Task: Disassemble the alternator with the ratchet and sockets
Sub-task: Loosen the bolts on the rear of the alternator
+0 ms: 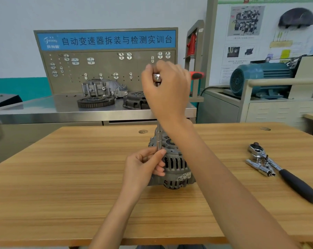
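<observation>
A grey alternator (175, 166) stands on the wooden table (80, 168). A long chrome extension bar (159, 139) rises upright from its top left edge. My right hand (167, 88) grips the head of a red-handled ratchet (197, 75) at the bar's top. My left hand (145, 166) pinches the lower end of the bar where it meets the alternator housing. The socket at the bar's tip is hidden by my fingers.
A second ratchet with a black handle (285, 173) lies at the table's right with loose sockets (263, 166) beside it. Behind the table stands a steel bench (44, 108) with gearbox parts (101, 90) and a pegboard. A blue motor (260, 78) sits at right.
</observation>
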Motion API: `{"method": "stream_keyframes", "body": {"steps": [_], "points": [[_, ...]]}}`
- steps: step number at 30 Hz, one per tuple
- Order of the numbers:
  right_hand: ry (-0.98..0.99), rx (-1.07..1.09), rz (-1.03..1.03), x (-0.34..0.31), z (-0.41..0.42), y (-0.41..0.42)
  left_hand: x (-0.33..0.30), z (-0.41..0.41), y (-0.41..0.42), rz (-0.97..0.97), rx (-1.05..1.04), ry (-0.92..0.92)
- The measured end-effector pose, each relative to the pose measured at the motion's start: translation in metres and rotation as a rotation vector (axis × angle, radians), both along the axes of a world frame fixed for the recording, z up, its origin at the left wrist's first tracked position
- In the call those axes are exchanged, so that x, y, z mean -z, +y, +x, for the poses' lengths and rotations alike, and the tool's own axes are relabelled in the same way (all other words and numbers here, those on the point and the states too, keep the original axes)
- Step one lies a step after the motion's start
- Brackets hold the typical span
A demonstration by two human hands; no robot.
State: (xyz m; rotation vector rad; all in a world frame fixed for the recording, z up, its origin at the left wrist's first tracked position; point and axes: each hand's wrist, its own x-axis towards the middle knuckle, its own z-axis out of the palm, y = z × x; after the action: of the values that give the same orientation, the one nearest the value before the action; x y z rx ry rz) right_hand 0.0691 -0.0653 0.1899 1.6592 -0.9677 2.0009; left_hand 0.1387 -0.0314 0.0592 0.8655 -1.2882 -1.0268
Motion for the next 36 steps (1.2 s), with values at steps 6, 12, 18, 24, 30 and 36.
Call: {"method": "stream_keyframes", "body": {"steps": [6, 12, 18, 24, 30, 36], "points": [[-0.130, -0.864, 0.460, -0.017, -0.016, -0.001, -0.001, 0.002, 0.002, 0.003, 0.034, -0.019], [-0.224, -0.938, 0.453, -0.017, -0.011, 0.001, -0.002, 0.000, 0.002, 0.002, 0.016, -0.017], [-0.001, 0.232, 0.017, 0.001, 0.003, 0.006, 0.001, -0.002, -0.002, 0.016, -0.037, -0.003], [-0.123, -0.585, 0.305, -0.014, -0.009, 0.000, -0.001, 0.001, 0.002, -0.001, -0.004, -0.016], [-0.212, -1.133, 0.505, -0.017, -0.018, -0.009, -0.001, 0.002, 0.003, -0.019, 0.025, -0.033], [-0.174, -1.291, 0.508, -0.017, -0.020, -0.008, -0.001, 0.001, 0.000, -0.006, 0.021, -0.011]]}}
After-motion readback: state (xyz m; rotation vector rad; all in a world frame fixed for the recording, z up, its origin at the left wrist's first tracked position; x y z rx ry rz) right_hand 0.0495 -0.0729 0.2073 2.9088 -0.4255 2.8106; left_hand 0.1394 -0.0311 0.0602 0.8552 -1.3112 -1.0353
